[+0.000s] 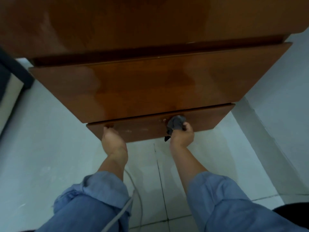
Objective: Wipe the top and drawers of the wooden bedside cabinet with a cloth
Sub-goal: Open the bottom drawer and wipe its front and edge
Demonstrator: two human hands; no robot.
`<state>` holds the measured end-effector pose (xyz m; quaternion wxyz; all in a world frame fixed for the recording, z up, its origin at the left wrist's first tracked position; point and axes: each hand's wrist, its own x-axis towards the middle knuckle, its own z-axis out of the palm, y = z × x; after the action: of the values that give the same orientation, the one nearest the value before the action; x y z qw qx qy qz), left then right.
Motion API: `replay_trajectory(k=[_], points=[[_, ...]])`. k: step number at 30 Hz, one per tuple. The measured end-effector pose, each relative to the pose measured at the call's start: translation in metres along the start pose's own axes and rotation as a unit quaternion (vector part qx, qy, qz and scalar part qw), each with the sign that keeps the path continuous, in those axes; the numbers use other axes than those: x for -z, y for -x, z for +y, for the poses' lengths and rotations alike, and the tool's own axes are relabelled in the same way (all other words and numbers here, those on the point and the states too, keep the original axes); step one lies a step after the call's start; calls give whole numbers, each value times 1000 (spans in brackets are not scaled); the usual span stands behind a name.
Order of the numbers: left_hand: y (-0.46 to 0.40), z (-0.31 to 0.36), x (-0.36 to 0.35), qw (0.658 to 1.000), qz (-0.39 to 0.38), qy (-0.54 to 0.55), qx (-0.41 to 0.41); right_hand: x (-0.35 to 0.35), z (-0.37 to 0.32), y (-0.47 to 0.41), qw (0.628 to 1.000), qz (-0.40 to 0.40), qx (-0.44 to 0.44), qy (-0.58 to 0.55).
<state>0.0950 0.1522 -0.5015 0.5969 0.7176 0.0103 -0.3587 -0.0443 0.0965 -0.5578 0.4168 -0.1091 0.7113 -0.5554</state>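
The wooden bedside cabinet (133, 22) fills the upper part of the head view, seen from above. Its upper drawer front (150, 87) and lower drawer front (142, 129) slope down toward the floor. My right hand (182, 135) grips a bunched grey cloth (175, 123) and presses it against the lower drawer front near its top edge, beside a small knob (164, 120). My left hand (112, 139) holds the top left edge of the lower drawer, fingers curled over it and partly hidden.
Pale tiled floor (50, 148) lies below the cabinet. A dark bed frame with a light mattress edge (11, 84) stands at the left. A white wall and skirting (275, 114) run along the right. A grey cable (127, 203) hangs by my left sleeve.
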Motion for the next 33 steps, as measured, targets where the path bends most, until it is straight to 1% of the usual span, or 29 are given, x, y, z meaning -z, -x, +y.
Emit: replay_trajectory(k=[2, 4, 5, 6, 9, 11, 13, 14, 15, 17, 19, 20, 23, 25, 30, 32, 33], points=[[-7, 1, 4, 1000, -5, 11, 6, -4, 3, -1, 1000, 5, 17, 16], [-17, 0, 8, 1000, -10, 16, 5, -10, 6, 7, 1000, -8, 8, 7], [-18, -2, 9, 999, -23, 27, 19, -14, 11, 12, 1000, -19, 3, 6], [-17, -2, 10, 998, -32, 36, 28, -19, 17, 20, 999, -39, 14, 17], [-20, 1, 18, 998, -41, 28, 40, -33, 34, 49, 988, -102, 59, 102], [-25, 4, 25, 999, -22, 22, 28, -41, 43, 62, 982, -102, 78, 141], [-32, 10, 33, 1000, 19, 12, 4, -46, 50, 69, 977, -95, 92, 166], [-35, 15, 38, 999, 35, 13, 2, -49, 53, 73, 974, -106, 96, 174], [-38, 17, 42, 999, 35, 16, 9, -51, 56, 77, 972, -118, 97, 179], [-39, 24, 48, 999, -3, 40, 29, -57, 63, 85, 971, -121, 90, 183], [-36, 27, 49, 998, -52, 36, 8, -62, 67, 90, 974, -99, 88, 182], [-37, 28, 52, 998, -58, 19, -4, -65, 69, 93, 973, -97, 87, 188], [-48, 25, 62, 997, -55, -15, -43, -70, 78, 101, 961, -129, 102, 222], [-57, 22, 69, 997, -62, -21, -47, -74, 84, 107, 958, -141, 107, 226], [-71, 25, 82, 991, -107, -70, -40, -87, 103, 138, 949, -216, 96, 207], [-73, 31, 85, 988, -117, -89, -40, -89, 105, 146, 937, -251, 106, 218], [-73, 32, 85, 987, -120, -96, -41, -90, 104, 148, 925, -285, 101, 231]])
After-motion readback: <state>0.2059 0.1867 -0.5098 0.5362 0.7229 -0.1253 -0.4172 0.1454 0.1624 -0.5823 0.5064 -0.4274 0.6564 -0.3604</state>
